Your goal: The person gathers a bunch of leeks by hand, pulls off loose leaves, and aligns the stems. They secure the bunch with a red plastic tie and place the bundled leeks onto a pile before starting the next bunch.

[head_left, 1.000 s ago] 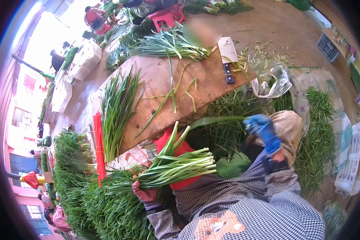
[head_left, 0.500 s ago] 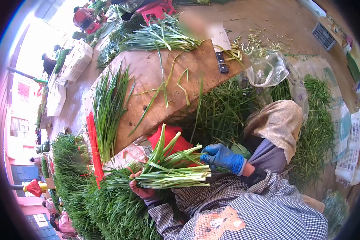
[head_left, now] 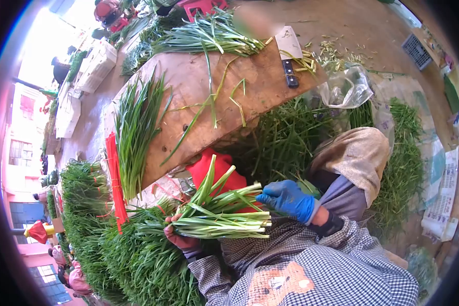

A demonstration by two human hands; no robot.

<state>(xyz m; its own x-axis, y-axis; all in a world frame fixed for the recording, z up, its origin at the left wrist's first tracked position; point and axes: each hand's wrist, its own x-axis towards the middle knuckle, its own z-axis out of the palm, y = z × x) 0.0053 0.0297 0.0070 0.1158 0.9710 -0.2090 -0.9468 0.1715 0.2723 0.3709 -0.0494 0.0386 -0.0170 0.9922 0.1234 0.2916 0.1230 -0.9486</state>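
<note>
We hold a bunch of green stalks low in front of us, over our checked sleeves, its pale cut ends pointing right and its leaves fanning left and up. Our left hand, in a reddish glove, is closed round the bunch near the middle. Our right hand, in a blue glove, has its fingers bent, the tips against the ends of the upper stalks; we cannot tell whether they pinch one.

Behind the bunch lies a red object, and beyond it the wooden tabletop slopes away. On the tabletop a cleaver rests near the far right corner, a sheaf of loose greens lies along the left edge, and another heap lies across the far end. Red ties hang just beside the left sheaf. A clear plastic bag sits to the right of the tabletop. Piled greens fill the floor at our left.
</note>
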